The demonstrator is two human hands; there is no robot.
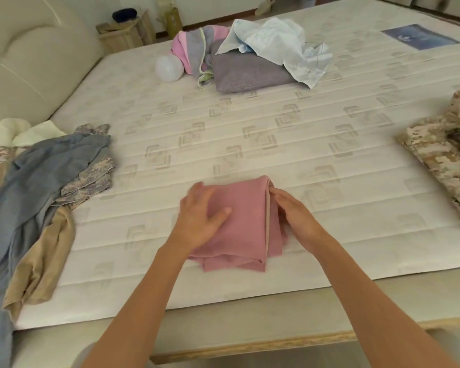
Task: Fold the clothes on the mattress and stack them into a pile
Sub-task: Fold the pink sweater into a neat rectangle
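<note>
A folded pink cloth (pixel 246 221) lies near the front edge of the white mattress (pixel 250 128). My left hand (pixel 201 215) rests flat on its left half with straight fingers. My right hand (pixel 290 211) lies along the cloth's right edge, fingers extended against the fold. An unfolded heap of blue-grey, tan and camouflage clothes (pixel 45 181) sprawls at the left. Folded camouflage garments (pixel 444 155) lie at the right edge.
At the back of the mattress sit a folded purple-grey cloth (pixel 247 73), a crumpled light blue garment (pixel 279 46), a pink-striped cloth (pixel 194 49) and a white round object (pixel 169 67). A cream padded headboard (pixel 29 62) rises at the left.
</note>
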